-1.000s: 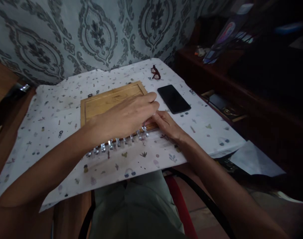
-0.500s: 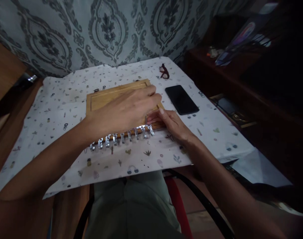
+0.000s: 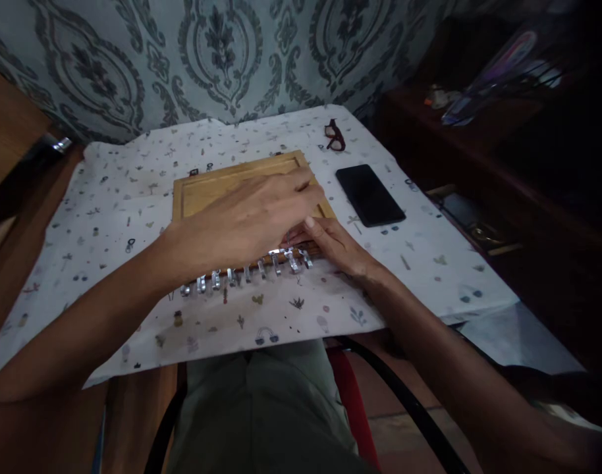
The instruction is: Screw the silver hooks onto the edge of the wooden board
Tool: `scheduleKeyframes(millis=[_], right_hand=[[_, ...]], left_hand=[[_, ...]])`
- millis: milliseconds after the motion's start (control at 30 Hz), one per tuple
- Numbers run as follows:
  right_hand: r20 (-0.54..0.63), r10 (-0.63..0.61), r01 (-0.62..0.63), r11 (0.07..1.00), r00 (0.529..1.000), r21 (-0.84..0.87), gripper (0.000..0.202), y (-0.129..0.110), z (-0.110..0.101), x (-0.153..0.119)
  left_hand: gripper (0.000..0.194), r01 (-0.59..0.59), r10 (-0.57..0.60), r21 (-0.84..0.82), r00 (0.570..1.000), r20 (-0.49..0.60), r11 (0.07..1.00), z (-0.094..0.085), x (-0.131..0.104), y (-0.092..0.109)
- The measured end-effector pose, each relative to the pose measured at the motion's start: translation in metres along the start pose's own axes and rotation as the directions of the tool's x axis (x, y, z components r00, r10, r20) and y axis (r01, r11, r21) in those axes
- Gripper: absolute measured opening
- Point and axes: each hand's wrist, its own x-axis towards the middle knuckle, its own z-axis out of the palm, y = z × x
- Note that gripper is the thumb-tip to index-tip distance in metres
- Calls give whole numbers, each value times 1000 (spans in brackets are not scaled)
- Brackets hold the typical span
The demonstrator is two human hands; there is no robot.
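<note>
A light wooden board (image 3: 202,191) with a raised frame lies on the table. Along its near edge runs a brown wooden strip with a row of silver metal hooks (image 3: 246,273). My left hand (image 3: 261,204) reaches across the board, its fingers curled over the right side; what they hold is hidden behind the hand. A thin dark shaft shows just below it, above the hooks. At the near right corner, my right hand (image 3: 338,243) has thumb and fingers drawn together by the strip's end, close to the last hooks. Its fingertips are partly covered by my left hand.
A black phone (image 3: 370,195) lies right of the board, with dark red glasses (image 3: 334,135) behind it. A white patterned cloth (image 3: 429,276) covers the table. Dark furniture (image 3: 459,151) stands to the right, and a patterned curtain or wall (image 3: 222,59) rises behind.
The view has shifted slightly, so the phone and glasses appear farther right. Both hands stay at the right part of the board, with only slight finger movement.
</note>
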Motion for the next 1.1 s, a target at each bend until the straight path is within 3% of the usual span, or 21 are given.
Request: scheduleKeyframes(millis=[600,833,1100], right_hand=[[-13,-44,44,999,999,0,76,10,0,1],[-9,-69,69,997,998,-33,79,8,0,1],[-10,-84,83,994,996,-77,79,10,-1,2]], left_hand=[[20,-97,97,44,995,4,994,0,-1,-2],[19,-67,62,115,997,47,991,1,-2,8],[21,-78,74,60,995,62,995,0,4,6]])
